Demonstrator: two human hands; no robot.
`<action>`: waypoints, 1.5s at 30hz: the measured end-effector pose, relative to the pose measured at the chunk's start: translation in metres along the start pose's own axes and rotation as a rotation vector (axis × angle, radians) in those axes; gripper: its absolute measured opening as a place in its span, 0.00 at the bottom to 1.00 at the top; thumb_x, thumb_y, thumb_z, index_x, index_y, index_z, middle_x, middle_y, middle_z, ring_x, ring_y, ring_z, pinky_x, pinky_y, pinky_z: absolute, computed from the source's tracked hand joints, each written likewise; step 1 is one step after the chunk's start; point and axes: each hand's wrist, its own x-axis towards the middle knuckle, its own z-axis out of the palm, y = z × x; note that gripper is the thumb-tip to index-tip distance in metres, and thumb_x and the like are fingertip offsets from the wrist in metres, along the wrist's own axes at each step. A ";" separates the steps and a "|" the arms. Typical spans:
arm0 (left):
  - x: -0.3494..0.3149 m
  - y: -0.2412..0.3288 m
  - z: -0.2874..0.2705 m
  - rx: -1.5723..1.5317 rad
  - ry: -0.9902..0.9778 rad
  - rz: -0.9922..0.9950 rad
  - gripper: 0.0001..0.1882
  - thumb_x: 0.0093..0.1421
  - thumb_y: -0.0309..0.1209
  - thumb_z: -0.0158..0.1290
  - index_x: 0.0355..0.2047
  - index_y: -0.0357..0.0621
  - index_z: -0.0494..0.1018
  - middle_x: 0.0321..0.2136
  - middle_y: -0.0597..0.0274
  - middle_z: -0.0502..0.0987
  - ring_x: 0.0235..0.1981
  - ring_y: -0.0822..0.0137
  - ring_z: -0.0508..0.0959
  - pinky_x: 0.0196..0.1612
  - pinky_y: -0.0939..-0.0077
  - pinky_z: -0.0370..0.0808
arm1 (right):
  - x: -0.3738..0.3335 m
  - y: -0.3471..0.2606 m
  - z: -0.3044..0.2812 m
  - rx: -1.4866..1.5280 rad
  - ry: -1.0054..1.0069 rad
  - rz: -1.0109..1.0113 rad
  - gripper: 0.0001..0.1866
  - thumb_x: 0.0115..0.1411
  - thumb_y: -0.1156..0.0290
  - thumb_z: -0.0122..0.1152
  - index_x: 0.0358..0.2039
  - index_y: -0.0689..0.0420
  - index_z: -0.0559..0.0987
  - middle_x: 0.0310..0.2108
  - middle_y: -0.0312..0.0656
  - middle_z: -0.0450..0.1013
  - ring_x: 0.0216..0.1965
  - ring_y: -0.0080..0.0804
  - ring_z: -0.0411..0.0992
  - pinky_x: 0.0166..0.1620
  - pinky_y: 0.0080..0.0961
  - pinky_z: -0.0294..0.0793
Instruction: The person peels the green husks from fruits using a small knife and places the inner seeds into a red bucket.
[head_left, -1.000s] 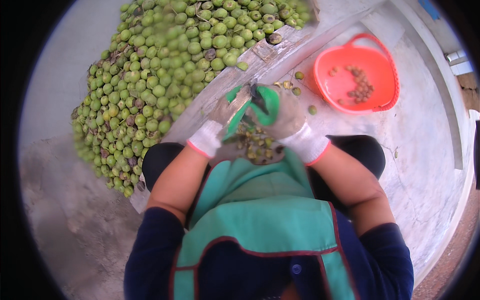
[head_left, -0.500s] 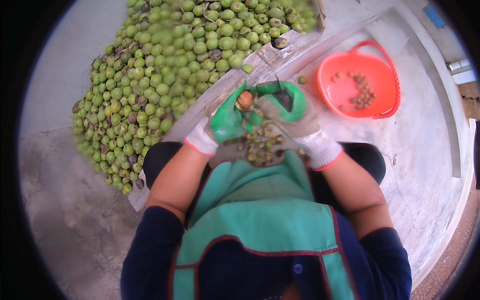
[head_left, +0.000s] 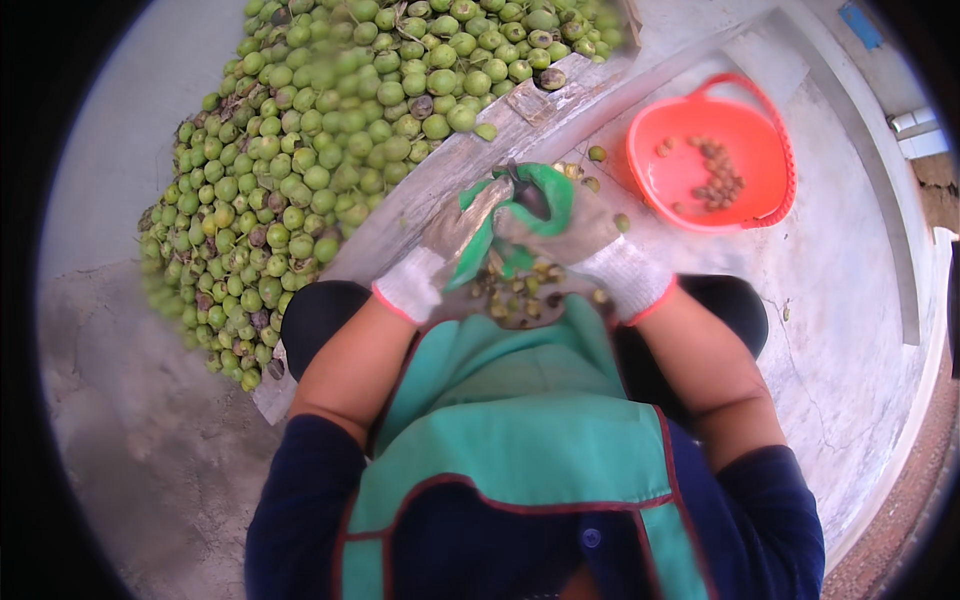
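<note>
The right hand (head_left: 570, 225), gloved, is curled round a dark tool (head_left: 531, 198) in front of the apron (head_left: 520, 445). The left hand (head_left: 460, 235), gloved too, is bent in close against it; its palm is turned out of sight, so whether it grips anything cannot be told. Scraps (head_left: 525, 302) lie just below both hands. Green fruit (head_left: 300, 175) is heaped at the far left, beyond a pale ledge (head_left: 400, 220). On the right, a red bucket (head_left: 658, 188) holds brown nuts (head_left: 722, 182)

Right grip (head_left: 565, 225) holds a dark object (head_left: 532, 200) beside left grip (head_left: 462, 228), near green fruits (head_left: 316, 177).
</note>
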 end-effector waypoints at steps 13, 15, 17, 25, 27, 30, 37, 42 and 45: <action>0.020 0.028 -0.001 -0.808 0.140 -0.524 0.19 0.64 0.40 0.54 0.49 0.39 0.74 0.36 0.66 0.77 0.33 0.75 0.75 0.32 0.81 0.75 | 0.002 0.008 -0.009 0.408 0.015 0.012 0.26 0.58 0.55 0.66 0.52 0.56 0.74 0.40 0.39 0.78 0.41 0.24 0.76 0.47 0.24 0.75; 0.026 0.033 0.001 -0.739 0.165 -0.476 0.18 0.63 0.38 0.55 0.48 0.38 0.74 0.37 0.66 0.77 0.33 0.76 0.74 0.39 0.83 0.73 | -0.001 0.010 -0.004 0.304 0.077 -0.021 0.27 0.58 0.55 0.66 0.53 0.56 0.73 0.41 0.39 0.78 0.42 0.25 0.76 0.47 0.24 0.75; 0.026 0.035 0.000 -0.708 0.165 -0.569 0.18 0.63 0.36 0.56 0.48 0.38 0.74 0.37 0.67 0.78 0.34 0.76 0.74 0.40 0.84 0.73 | -0.003 0.007 0.000 0.254 0.116 -0.042 0.27 0.59 0.55 0.66 0.54 0.57 0.73 0.41 0.39 0.77 0.42 0.25 0.76 0.47 0.24 0.75; 0.028 0.037 -0.001 -0.935 0.147 -0.633 0.16 0.63 0.32 0.55 0.49 0.39 0.73 0.34 0.64 0.77 0.29 0.76 0.76 0.25 0.80 0.75 | -0.003 -0.002 -0.015 0.597 -0.054 0.083 0.25 0.63 0.59 0.61 0.56 0.59 0.71 0.44 0.36 0.75 0.43 0.23 0.73 0.49 0.22 0.73; 0.028 0.030 -0.007 -1.000 0.084 -0.652 0.17 0.65 0.27 0.49 0.53 0.37 0.67 0.38 0.60 0.76 0.24 0.74 0.75 0.23 0.78 0.75 | -0.008 -0.018 -0.025 0.960 -0.151 0.162 0.24 0.64 0.59 0.59 0.56 0.58 0.71 0.43 0.35 0.74 0.44 0.21 0.72 0.47 0.21 0.73; 0.032 0.042 -0.006 -0.946 0.072 -0.629 0.14 0.61 0.36 0.57 0.45 0.44 0.76 0.30 0.64 0.77 0.29 0.74 0.77 0.27 0.77 0.76 | -0.011 -0.013 -0.030 1.040 -0.138 0.257 0.22 0.65 0.60 0.58 0.55 0.57 0.72 0.40 0.34 0.74 0.40 0.19 0.72 0.41 0.19 0.72; 0.022 0.011 0.012 0.402 -0.024 -0.150 0.25 0.59 0.45 0.56 0.53 0.46 0.71 0.37 0.54 0.80 0.36 0.63 0.80 0.41 0.67 0.77 | 0.000 -0.009 -0.040 0.476 0.060 0.586 0.20 0.64 0.57 0.57 0.52 0.54 0.76 0.30 0.29 0.75 0.28 0.18 0.75 0.27 0.14 0.67; 0.030 0.005 0.029 0.207 -0.407 -0.586 0.41 0.53 0.59 0.53 0.63 0.53 0.60 0.52 0.45 0.73 0.53 0.47 0.74 0.57 0.58 0.70 | -0.002 0.104 -0.093 0.884 0.734 0.532 0.09 0.64 0.64 0.58 0.35 0.56 0.73 0.28 0.37 0.71 0.28 0.29 0.75 0.34 0.25 0.80; 0.022 -0.027 0.058 0.535 -0.405 -0.437 0.38 0.54 0.58 0.49 0.62 0.55 0.61 0.60 0.42 0.64 0.48 0.42 0.76 0.52 0.52 0.73 | -0.012 0.142 -0.136 0.891 0.891 0.536 0.11 0.65 0.62 0.56 0.29 0.52 0.72 0.26 0.35 0.69 0.32 0.27 0.74 0.35 0.27 0.79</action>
